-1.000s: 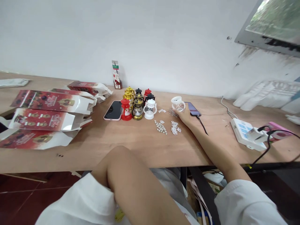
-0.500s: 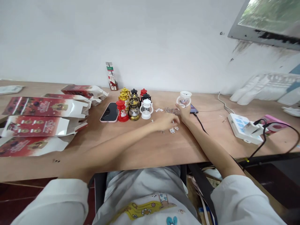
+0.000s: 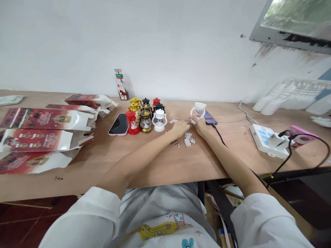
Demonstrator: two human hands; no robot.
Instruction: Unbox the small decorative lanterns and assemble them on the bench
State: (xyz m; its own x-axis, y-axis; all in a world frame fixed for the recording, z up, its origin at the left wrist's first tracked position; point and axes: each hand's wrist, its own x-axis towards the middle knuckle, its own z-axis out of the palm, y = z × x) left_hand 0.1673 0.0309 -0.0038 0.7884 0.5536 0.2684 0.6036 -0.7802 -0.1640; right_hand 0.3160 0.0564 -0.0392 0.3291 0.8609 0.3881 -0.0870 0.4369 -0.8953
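Note:
My right hand [image 3: 200,124] grips a small white lantern [image 3: 198,112] with a clear globe, tilted with its broad white end up. Close beside it, my left hand [image 3: 181,128] has its fingers drawn together at a heap of small wire-like metal pieces; what they hold, if anything, is too small to make out. Several small white plastic pieces [image 3: 188,139] and tiny metal parts [image 3: 176,143] lie just below my left hand. To its left stand several finished-looking little lanterns, among them a white lantern [image 3: 159,121], a red lantern [image 3: 132,123] and a bronze lantern [image 3: 145,123].
A phone [image 3: 118,124] lies left of the lanterns, and another phone [image 3: 210,118] with a cable is behind my right hand. Open red cartons [image 3: 38,139] cover the left side. A power strip [image 3: 269,139] sits at the right. A small bottle [image 3: 121,86] stands by the wall.
My left hand has moved up to the metal pieces, uncovering the small parts below it. My right hand has lowered the white lantern slightly and tilted it.

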